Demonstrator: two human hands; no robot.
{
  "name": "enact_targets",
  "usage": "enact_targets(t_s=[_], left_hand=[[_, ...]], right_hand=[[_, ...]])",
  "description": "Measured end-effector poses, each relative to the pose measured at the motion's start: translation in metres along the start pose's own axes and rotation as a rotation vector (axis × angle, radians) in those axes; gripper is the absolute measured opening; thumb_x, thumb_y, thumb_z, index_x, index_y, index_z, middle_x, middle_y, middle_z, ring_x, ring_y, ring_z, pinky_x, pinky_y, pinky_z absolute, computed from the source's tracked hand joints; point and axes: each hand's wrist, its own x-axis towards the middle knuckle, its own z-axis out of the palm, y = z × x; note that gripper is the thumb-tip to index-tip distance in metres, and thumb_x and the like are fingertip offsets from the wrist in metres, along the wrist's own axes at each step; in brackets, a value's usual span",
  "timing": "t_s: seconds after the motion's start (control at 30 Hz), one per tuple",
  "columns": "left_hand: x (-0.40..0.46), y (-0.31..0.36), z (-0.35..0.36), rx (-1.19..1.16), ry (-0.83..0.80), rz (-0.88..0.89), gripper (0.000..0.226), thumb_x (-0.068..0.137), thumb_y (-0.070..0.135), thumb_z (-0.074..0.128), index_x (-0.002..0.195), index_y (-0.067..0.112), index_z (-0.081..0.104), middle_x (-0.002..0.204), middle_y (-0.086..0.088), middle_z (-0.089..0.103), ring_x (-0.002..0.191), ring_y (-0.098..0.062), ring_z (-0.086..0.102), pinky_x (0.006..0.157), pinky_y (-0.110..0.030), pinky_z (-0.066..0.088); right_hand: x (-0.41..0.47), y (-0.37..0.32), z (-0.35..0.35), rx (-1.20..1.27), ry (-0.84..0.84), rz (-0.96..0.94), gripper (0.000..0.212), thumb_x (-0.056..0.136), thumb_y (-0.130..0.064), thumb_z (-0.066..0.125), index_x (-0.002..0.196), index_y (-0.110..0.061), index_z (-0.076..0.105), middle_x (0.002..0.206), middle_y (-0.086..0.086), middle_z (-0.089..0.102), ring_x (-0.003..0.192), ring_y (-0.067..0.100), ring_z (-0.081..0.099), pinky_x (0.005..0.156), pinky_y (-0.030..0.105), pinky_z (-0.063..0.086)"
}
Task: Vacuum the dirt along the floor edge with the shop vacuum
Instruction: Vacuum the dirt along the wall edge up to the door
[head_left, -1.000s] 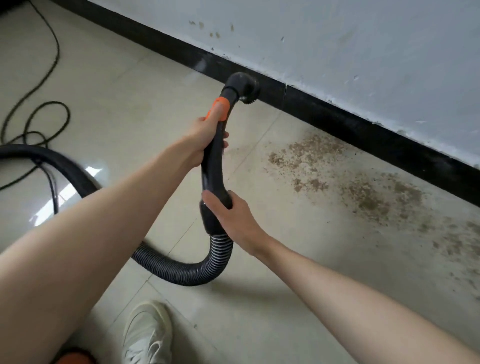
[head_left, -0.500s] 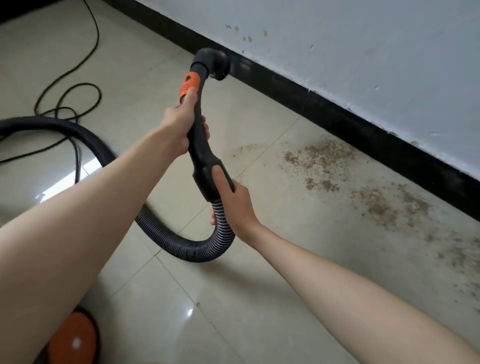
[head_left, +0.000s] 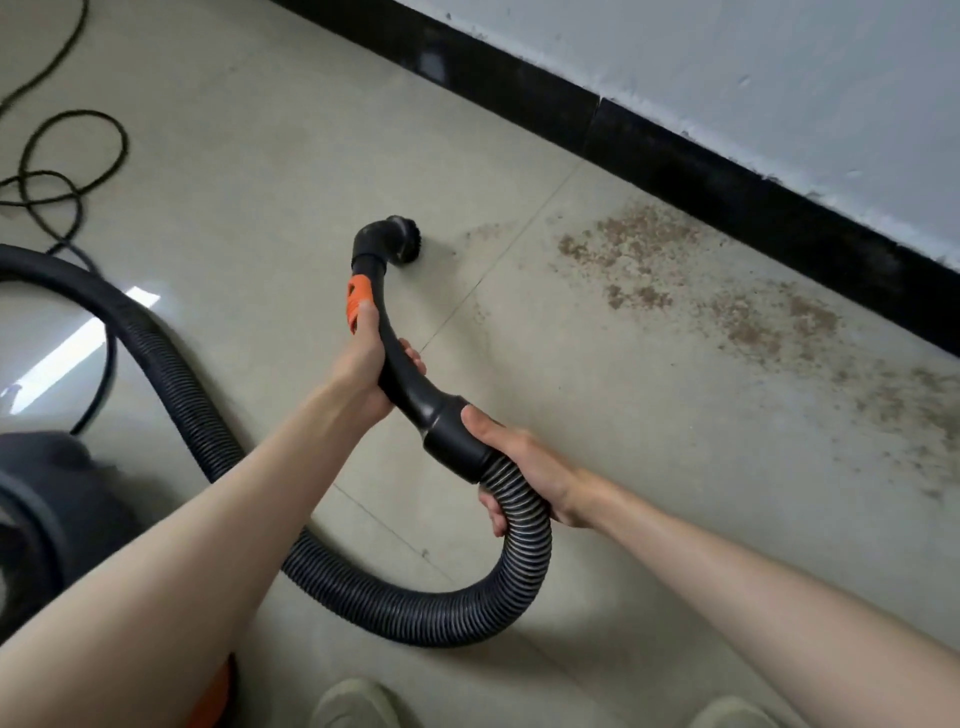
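My left hand (head_left: 371, 358) grips the black curved wand (head_left: 400, 374) just below its orange collar (head_left: 357, 306). My right hand (head_left: 524, 467) holds the cuff where the wand joins the ribbed black hose (head_left: 415, 618). The round brush nozzle (head_left: 397, 241) points right and sits low over the tile, left of the brown dirt (head_left: 727, 306) spread along the black baseboard (head_left: 675, 156). The shop vacuum body (head_left: 47, 525) stands at the lower left, partly cut off.
A black power cord (head_left: 72, 166) loops on the floor at the upper left. The hose curves from the vacuum across the tiles and under my arms. Two shoes (head_left: 353, 704) show at the bottom edge. A white wall (head_left: 779, 67) rises above the baseboard.
The nozzle has come down from near the baseboard to the floor beside the dirt's left end. Both hands lowered with the wand, and the view tilted down onto the vacuum and shoes.
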Motion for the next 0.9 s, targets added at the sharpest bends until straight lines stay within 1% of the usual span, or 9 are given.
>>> enact_targets(t_s=[0.07,0.17,0.3,0.47,0.53,0.63,0.7,0.77,0.9], left_hand=[[-0.004,-0.003,0.004,0.034,0.042,0.025,0.050,0.088,0.060,0.049,0.087,0.010,0.041,0.057,-0.001,0.038,0.031,-0.012,0.041,0.038,-0.016,0.039],[-0.015,-0.013,0.019,0.111,0.079,0.078,0.039,0.093,0.049,0.046,0.095,0.010,0.042,0.060,-0.002,0.037,0.036,-0.013,0.041,0.038,-0.016,0.038],[-0.026,-0.027,0.038,0.246,0.098,0.079,0.042,0.091,0.052,0.045,0.094,0.010,0.046,0.061,-0.003,0.040,0.046,-0.017,0.045,0.045,-0.024,0.040],[-0.028,-0.022,0.050,0.237,0.058,0.049,0.044,0.091,0.054,0.047,0.086,0.011,0.045,0.063,-0.005,0.043,0.049,-0.018,0.047,0.049,-0.027,0.042],[-0.025,-0.018,0.056,0.236,0.046,0.034,0.045,0.092,0.054,0.047,0.085,0.010,0.045,0.065,-0.005,0.044,0.051,-0.018,0.047,0.050,-0.028,0.042],[-0.019,-0.013,0.067,0.244,0.045,0.046,0.045,0.092,0.053,0.046,0.102,0.009,0.047,0.067,-0.005,0.045,0.050,-0.017,0.048,0.047,-0.026,0.042],[-0.014,-0.008,0.075,0.261,0.059,0.065,0.045,0.093,0.051,0.044,0.108,0.009,0.046,0.067,-0.005,0.046,0.049,-0.018,0.049,0.046,-0.026,0.043],[-0.010,-0.004,0.081,0.280,0.069,0.073,0.044,0.094,0.051,0.043,0.106,0.008,0.045,0.067,-0.006,0.046,0.050,-0.018,0.049,0.047,-0.027,0.043],[-0.008,-0.007,0.092,0.338,0.062,0.054,0.044,0.095,0.050,0.042,0.107,0.008,0.045,0.067,-0.006,0.048,0.052,-0.018,0.051,0.047,-0.027,0.044]], right_hand=[[-0.006,0.003,0.001,-0.022,0.069,-0.064,0.072,0.073,-0.067,0.065,0.100,-0.003,0.050,0.060,0.008,0.053,0.038,0.021,0.051,0.041,0.027,0.047],[-0.015,0.009,-0.001,-0.068,0.217,-0.133,0.070,0.070,-0.055,0.068,0.111,-0.001,0.051,0.068,0.009,0.058,0.043,0.022,0.053,0.044,0.029,0.048],[-0.027,0.020,0.002,-0.090,0.355,-0.200,0.053,0.065,-0.051,0.071,0.096,-0.009,0.056,0.062,0.000,0.056,0.042,0.015,0.051,0.046,0.029,0.045],[-0.027,0.016,-0.002,-0.119,0.486,-0.273,0.032,0.082,-0.037,0.073,0.080,-0.009,0.057,0.049,-0.006,0.052,0.037,0.014,0.046,0.043,0.024,0.039],[-0.025,0.010,-0.006,-0.121,0.512,-0.295,0.035,0.079,-0.040,0.075,0.074,-0.011,0.056,0.046,-0.007,0.051,0.036,0.014,0.045,0.042,0.023,0.037],[-0.021,-0.001,-0.013,-0.111,0.520,-0.304,0.044,0.068,-0.049,0.073,0.072,-0.010,0.053,0.045,-0.005,0.049,0.034,0.018,0.044,0.040,0.023,0.035],[-0.017,-0.007,-0.021,-0.090,0.515,-0.308,0.042,0.076,-0.043,0.076,0.073,-0.009,0.052,0.044,-0.004,0.048,0.034,0.021,0.044,0.040,0.024,0.035],[-0.014,-0.010,-0.028,-0.073,0.507,-0.310,0.037,0.082,-0.037,0.073,0.073,-0.008,0.052,0.044,-0.002,0.048,0.034,0.021,0.044,0.040,0.024,0.035],[-0.015,-0.010,-0.039,-0.055,0.502,-0.327,0.044,0.074,-0.045,0.075,0.073,-0.007,0.052,0.045,-0.001,0.048,0.033,0.021,0.044,0.040,0.024,0.035]])
